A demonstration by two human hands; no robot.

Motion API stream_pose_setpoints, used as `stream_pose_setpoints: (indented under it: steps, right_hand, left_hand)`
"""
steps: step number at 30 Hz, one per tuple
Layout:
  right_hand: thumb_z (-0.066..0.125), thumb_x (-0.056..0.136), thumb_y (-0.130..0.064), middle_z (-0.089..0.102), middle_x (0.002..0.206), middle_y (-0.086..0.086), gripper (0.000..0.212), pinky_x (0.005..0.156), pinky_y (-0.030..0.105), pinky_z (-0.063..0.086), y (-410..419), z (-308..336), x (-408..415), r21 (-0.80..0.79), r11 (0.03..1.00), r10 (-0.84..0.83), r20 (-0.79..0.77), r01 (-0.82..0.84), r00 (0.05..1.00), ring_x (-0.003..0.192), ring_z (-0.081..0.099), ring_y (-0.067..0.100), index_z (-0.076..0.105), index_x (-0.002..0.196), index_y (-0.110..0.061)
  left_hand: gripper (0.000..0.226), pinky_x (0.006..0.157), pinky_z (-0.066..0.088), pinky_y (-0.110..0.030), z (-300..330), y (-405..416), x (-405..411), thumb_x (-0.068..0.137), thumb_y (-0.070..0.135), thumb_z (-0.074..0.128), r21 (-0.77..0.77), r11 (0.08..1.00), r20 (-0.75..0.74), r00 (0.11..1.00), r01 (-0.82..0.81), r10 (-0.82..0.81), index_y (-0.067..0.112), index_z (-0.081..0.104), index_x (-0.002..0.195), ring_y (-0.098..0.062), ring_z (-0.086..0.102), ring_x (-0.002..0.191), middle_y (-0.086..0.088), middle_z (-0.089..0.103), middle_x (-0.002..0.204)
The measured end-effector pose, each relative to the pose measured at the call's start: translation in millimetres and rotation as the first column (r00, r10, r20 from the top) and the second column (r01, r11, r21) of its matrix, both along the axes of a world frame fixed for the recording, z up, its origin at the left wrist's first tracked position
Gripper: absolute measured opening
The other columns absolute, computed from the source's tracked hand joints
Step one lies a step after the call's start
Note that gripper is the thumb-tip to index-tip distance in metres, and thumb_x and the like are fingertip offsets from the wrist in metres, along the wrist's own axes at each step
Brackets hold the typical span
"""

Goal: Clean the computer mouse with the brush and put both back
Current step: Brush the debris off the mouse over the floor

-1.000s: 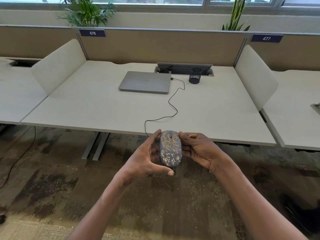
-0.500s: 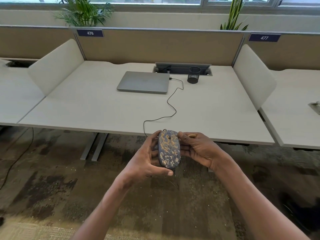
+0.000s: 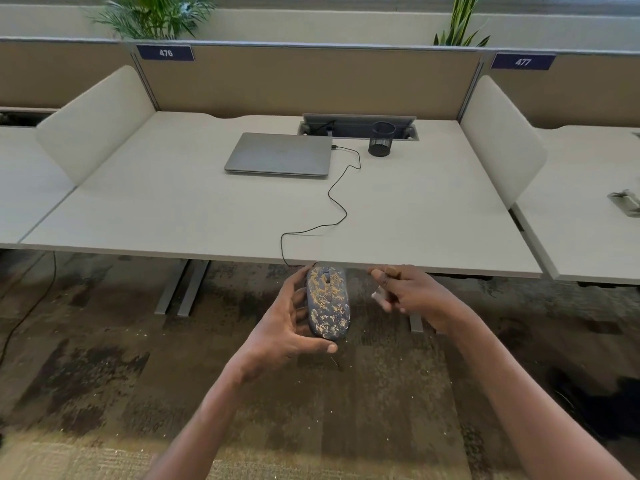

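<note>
A dark blue computer mouse (image 3: 327, 301) speckled with tan dirt is held upright in my left hand (image 3: 291, 323), in front of the desk's near edge and above the carpet. Its black cable (image 3: 337, 206) runs up over the desk to the laptop. My right hand (image 3: 408, 291) sits a little to the right of the mouse, apart from it, fingers closed around a small brush (image 3: 388, 278). Only the brush's brown handle tip and a pale end show; the rest is hidden in the fist.
A closed grey laptop (image 3: 280, 154) and a black mesh pen cup (image 3: 382, 139) stand at the back of the white desk (image 3: 173, 209). Beige side dividers (image 3: 502, 136) flank it. Desk legs (image 3: 183, 289) and a speckled carpet lie below.
My right hand has pulled away to the right from the mouse, which it was touching before. The left hand keeps holding the mouse in about the same place.
</note>
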State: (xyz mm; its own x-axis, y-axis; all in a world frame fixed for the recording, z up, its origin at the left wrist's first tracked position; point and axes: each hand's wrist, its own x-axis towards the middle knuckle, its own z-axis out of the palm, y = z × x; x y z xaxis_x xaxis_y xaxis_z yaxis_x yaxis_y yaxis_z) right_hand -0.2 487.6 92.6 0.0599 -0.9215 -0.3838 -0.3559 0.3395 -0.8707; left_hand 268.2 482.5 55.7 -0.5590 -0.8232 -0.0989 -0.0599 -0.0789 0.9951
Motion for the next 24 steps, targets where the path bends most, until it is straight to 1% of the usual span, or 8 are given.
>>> stream_pose_setpoints:
  steps: [2,5,7,10,13,18,21,24]
  right_hand:
    - [0.044,0.107,-0.043,0.071,0.074,-0.015,0.049,0.068,0.010,0.048,2,5,-1,-0.011,0.995,0.098,-0.228,-0.103,0.969,0.061,0.056,-0.004,0.061,0.137,-0.008]
    - [0.048,0.103,-0.052,0.062,0.144,-0.008,0.046,0.112,0.032,0.044,3,11,-6,-0.008,0.979,0.179,-0.456,-0.205,0.872,0.128,0.059,0.013,0.059,0.143,-0.032]
    - [0.052,0.103,-0.047,0.057,0.149,-0.007,0.044,0.115,0.034,0.042,7,15,-7,-0.030,0.974,0.186,-0.474,-0.227,0.861,0.138,0.053,0.017,0.059,0.142,-0.029]
    - [0.058,0.103,-0.031,0.072,0.115,-0.013,0.025,0.082,0.017,0.047,15,18,-7,-0.213,0.960,0.059,-0.477,-0.181,0.877,0.112,0.065,0.012,0.073,0.122,-0.025]
    - [0.062,0.101,-0.022,0.068,0.084,-0.018,0.013,0.059,0.007,0.041,21,20,-7,-0.346,0.929,-0.045,-0.452,-0.129,0.891,0.074,0.059,-0.009,0.075,0.102,-0.024]
    - [0.067,0.098,-0.022,0.069,0.073,-0.004,0.007,0.055,0.017,0.051,31,33,0,-0.457,0.887,-0.095,-0.316,-0.064,0.944,0.057,0.063,0.006,0.070,0.099,-0.016]
    - [0.072,0.093,-0.026,0.072,0.073,0.002,0.009,0.061,0.033,0.056,37,41,4,-0.514,0.858,-0.109,-0.231,-0.026,0.967,0.064,0.067,0.023,0.076,0.092,-0.018]
    - [0.076,0.090,-0.027,0.074,0.085,0.005,0.005,0.076,0.041,0.058,40,46,9,-0.536,0.844,-0.101,-0.191,-0.018,0.976,0.080,0.069,0.021,0.077,0.088,-0.023]
  left_hand:
    - [0.122,0.098,0.058,-0.041,-7,3,1,0.053,0.013,0.100,0.023,1.000,0.014,1.000,-0.012,0.012,0.053,0.030,0.145,-0.019,0.063,0.128,-0.001,0.048,0.151]
    - [0.127,0.096,0.059,-0.041,-15,6,1,0.052,0.015,0.099,0.043,0.999,0.050,0.999,-0.020,0.018,0.049,0.026,0.150,-0.019,0.065,0.124,-0.002,0.046,0.151]
    - [0.130,0.099,0.057,-0.044,-19,7,3,0.052,0.016,0.099,0.056,0.998,0.070,0.997,-0.029,0.025,0.045,0.022,0.153,-0.019,0.065,0.124,-0.004,0.044,0.153]
    - [0.129,0.101,0.056,-0.044,-25,8,5,0.057,0.007,0.097,0.074,0.997,0.085,0.996,-0.029,0.022,0.042,0.020,0.155,-0.019,0.064,0.125,-0.005,0.043,0.154]
    - [0.124,0.094,0.059,-0.038,-31,8,5,0.063,-0.011,0.090,0.104,0.994,0.044,0.999,-0.022,0.018,0.045,0.023,0.151,-0.021,0.066,0.123,-0.005,0.046,0.150]
    - [0.124,0.090,0.060,-0.034,-36,10,3,0.063,-0.013,0.089,0.125,0.992,0.037,0.999,-0.001,-0.003,0.046,0.023,0.150,-0.017,0.066,0.122,-0.001,0.049,0.147]
    - [0.126,0.091,0.060,-0.034,-39,11,2,0.063,-0.012,0.089,0.136,0.991,0.043,0.999,0.004,-0.010,0.043,0.021,0.153,-0.016,0.065,0.124,-0.003,0.047,0.149]
    - [0.124,0.090,0.060,-0.036,-38,14,0,0.063,-0.013,0.089,0.146,0.989,0.032,0.999,0.006,-0.010,0.045,0.023,0.151,-0.016,0.066,0.123,-0.003,0.048,0.148]
